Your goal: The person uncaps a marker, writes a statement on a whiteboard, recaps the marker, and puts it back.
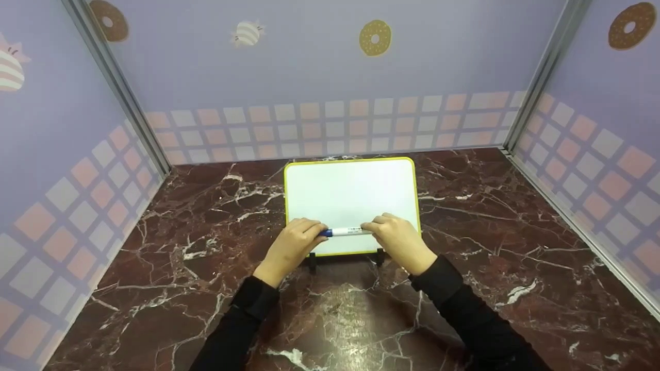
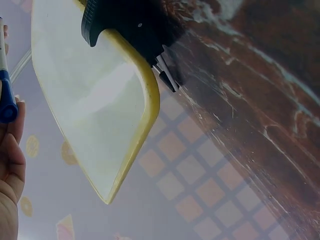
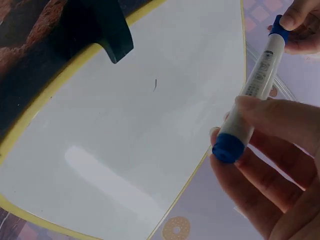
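Above a dark red, white-veined marbled tabletop [image 1: 180, 293], the left hand [image 1: 295, 241] at nine o'clock pinches the blue cap of one marker [image 1: 346, 231], while the right hand [image 1: 401, 240] at three grips its white barrel, whose small dark print is too fine to read. Just beyond, towards twelve, one yellow-rimmed whiteboard [image 1: 350, 190] stands on two black supports [image 1: 312, 263], and past it three lilac walls [image 1: 309, 72] with pink-and-white checks show three doughnuts [image 1: 364, 45] in the head view.

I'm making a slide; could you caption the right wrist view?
Right hand and left hand grip a blue-and-white marker before a yellow-edged whiteboard.
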Demonstrator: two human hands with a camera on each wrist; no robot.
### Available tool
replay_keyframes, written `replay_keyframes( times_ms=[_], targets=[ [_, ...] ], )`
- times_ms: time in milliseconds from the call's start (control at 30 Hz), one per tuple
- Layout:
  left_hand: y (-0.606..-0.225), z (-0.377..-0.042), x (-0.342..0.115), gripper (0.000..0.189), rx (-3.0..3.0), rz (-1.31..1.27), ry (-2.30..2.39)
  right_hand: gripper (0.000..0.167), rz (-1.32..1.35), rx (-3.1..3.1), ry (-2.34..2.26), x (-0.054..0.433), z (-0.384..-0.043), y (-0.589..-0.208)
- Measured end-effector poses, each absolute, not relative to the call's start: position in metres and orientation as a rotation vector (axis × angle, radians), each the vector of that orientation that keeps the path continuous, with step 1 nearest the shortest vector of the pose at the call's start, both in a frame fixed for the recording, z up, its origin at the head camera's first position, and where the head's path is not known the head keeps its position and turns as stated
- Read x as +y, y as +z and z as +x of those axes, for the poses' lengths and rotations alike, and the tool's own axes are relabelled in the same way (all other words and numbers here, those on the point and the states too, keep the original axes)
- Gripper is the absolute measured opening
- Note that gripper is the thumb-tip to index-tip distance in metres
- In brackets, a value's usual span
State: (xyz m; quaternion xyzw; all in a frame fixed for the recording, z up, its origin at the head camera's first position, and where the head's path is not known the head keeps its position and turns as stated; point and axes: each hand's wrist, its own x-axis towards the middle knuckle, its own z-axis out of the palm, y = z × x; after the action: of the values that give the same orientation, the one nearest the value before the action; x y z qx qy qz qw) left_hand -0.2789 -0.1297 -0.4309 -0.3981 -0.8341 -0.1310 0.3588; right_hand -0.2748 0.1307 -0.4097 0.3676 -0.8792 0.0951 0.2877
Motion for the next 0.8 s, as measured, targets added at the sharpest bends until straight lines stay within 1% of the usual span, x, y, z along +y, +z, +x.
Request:
replay_keyframes(
  times_ms=[267, 567, 667, 800],
  targets=[
    [-0.428, -0.279, -0.132, 0.018, -2.143, -1.012, -0.353, 0.016, 0.951, -2.317, 0.272, 0.132, -0.276, -0.409],
    [-0.416, -0.284, -0.152, 0.018, -2.127, -0.924, -0.378, 0.02, 0.87, -2.322, 0.323, 0.145, -0.283, -0.405],
    [-0.411, -0.286, -0.161, 0.019, -2.131, -0.832, -0.398, 0.02, 0.85, -2.323, 0.332, 0.149, -0.285, -0.403],
    [-0.408, -0.289, -0.176, 0.022, -2.192, -0.59, -0.512, 0.02, 0.837, -2.326, 0.341, 0.15, -0.285, -0.401]
  ],
)
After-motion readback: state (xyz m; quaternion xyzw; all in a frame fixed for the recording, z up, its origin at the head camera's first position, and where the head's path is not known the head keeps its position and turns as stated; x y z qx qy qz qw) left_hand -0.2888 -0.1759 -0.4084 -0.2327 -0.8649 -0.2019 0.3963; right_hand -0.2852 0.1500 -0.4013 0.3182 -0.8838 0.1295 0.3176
